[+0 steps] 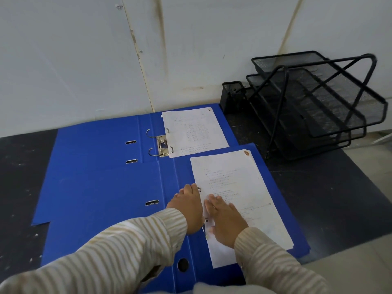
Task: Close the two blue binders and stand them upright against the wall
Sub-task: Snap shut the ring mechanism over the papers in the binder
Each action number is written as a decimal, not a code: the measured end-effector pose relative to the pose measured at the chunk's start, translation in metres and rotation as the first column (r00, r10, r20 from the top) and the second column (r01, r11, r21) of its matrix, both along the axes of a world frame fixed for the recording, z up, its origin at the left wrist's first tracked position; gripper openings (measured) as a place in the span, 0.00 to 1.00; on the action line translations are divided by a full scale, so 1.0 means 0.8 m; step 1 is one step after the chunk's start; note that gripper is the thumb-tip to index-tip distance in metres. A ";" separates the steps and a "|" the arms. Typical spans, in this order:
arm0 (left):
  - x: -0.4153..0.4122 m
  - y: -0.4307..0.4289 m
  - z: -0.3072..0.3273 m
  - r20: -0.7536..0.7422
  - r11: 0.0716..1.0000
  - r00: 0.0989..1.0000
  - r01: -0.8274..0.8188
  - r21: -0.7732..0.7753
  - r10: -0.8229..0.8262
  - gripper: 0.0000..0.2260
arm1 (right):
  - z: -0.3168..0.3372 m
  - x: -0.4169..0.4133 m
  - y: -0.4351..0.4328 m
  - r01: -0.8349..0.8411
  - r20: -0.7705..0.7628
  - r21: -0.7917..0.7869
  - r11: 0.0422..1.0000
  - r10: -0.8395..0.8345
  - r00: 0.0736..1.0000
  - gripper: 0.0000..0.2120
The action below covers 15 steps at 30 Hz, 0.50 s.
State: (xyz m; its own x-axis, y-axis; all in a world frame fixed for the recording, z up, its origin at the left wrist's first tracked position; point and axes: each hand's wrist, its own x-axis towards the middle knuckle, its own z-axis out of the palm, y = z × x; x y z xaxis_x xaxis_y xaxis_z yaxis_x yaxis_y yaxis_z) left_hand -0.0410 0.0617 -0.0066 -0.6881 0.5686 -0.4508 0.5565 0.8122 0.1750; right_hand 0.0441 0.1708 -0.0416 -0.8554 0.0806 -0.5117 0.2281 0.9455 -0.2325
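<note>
Two blue binders lie open and flat on a dark table. The far binder (99, 141) lies near the wall, its metal rings (158, 143) open, with a sheet of paper (193, 131) on its right half. The near binder (110, 198) overlaps it in front and carries a stack of written pages (237, 187). My left hand (189, 205) rests over the near binder's ring mechanism, hiding most of it. My right hand (226, 219) lies flat on the left edge of the pages, fingers spread. Neither hand grips anything that I can see.
A black mesh letter tray (331, 102) with stacked tiers stands at the back right, with a small black mesh pen holder (232, 96) beside it. A white wall (84, 71) runs along the back of the dark table (318, 187).
</note>
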 end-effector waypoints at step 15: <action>0.017 -0.015 0.002 0.103 0.979 0.985 -0.153 0.138 0.139 0.39 | -0.003 0.037 -0.018 0.134 -0.093 -0.019 0.991 -0.136 0.986 0.25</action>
State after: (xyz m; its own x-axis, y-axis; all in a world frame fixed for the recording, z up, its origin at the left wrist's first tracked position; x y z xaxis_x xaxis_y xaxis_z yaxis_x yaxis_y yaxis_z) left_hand -0.0270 0.0494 -0.0050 -0.7277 0.5287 -0.4369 0.4095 0.8459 0.3417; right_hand 0.0740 0.1567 -0.0440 -0.8813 0.1926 -0.4316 0.3301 0.9043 -0.2707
